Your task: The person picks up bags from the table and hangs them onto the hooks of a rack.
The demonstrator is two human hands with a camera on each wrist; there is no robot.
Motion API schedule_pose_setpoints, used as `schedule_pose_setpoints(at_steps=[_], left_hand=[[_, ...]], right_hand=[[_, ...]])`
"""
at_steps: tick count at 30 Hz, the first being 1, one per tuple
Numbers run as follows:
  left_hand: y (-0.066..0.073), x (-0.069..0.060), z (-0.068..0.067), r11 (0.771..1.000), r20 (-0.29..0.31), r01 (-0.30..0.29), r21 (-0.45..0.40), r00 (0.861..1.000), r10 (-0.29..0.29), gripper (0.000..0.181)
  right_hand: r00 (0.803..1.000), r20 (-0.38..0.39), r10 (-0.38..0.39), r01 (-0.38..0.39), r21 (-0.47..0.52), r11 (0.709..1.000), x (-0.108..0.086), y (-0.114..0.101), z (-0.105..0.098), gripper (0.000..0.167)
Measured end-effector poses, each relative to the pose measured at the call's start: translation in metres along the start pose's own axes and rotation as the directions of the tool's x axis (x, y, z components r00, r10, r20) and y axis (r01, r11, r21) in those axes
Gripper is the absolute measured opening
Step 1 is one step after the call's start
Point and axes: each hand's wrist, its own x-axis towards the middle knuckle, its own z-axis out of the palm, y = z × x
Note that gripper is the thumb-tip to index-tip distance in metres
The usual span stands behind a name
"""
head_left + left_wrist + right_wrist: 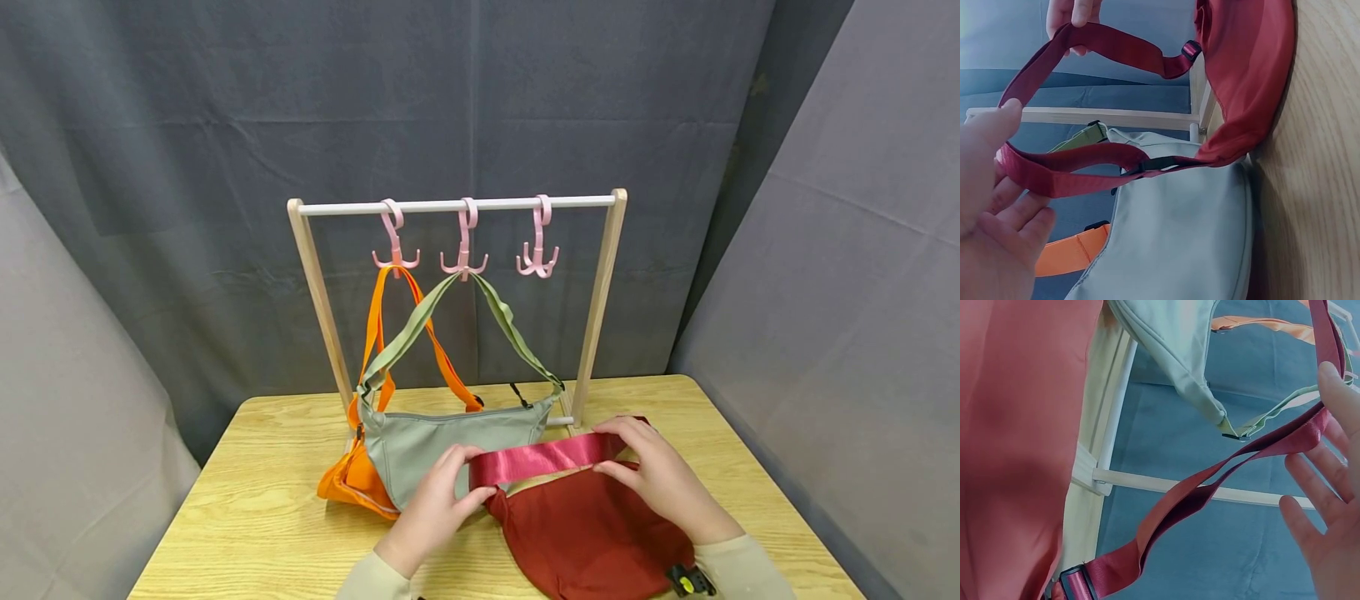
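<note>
A dark red shoulder bag (592,529) rests on the table at the front right, its shiny strap (536,461) raised in a loop. My left hand (442,500) pinches the strap's left part between thumb and fingers. At its other end my right hand (660,479) pinches the same strap. In the left wrist view the red strap (1054,178) runs down to a black buckle beside the bag. Behind the hands, a grey-green bag (450,446) hangs by its green strap from the middle pink hook (464,242). An orange bag (360,479) hangs from the left pink hook (393,237), partly hidden.
A wooden rack (600,308) with a white bar (435,207) stands at the table's back. The right pink hook (537,242) carries no bag. Grey curtains (225,208) surround the wooden table (247,483). A black-and-yellow clip (688,581) lies by the right sleeve.
</note>
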Motion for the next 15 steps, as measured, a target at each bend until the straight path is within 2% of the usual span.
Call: schedule_pose_setpoints(at_steps=[9,15], left_hand=[[0.0027,0.004,-0.004,0.992,0.001,0.033,-0.122,0.999,-0.033,0.04],[0.0031,0.0053,-0.0067,0.991,-0.024,0.022,-0.135,0.999,-0.026,0.039]], right_hand=[[1.0,0.005,0.013,-0.013,0.037,0.999,0.0041,-0.0051,-0.0049,0.052],[1.0,0.022,-0.005,0.003,0.053,0.999,0.009,-0.0068,-0.0064,0.051]])
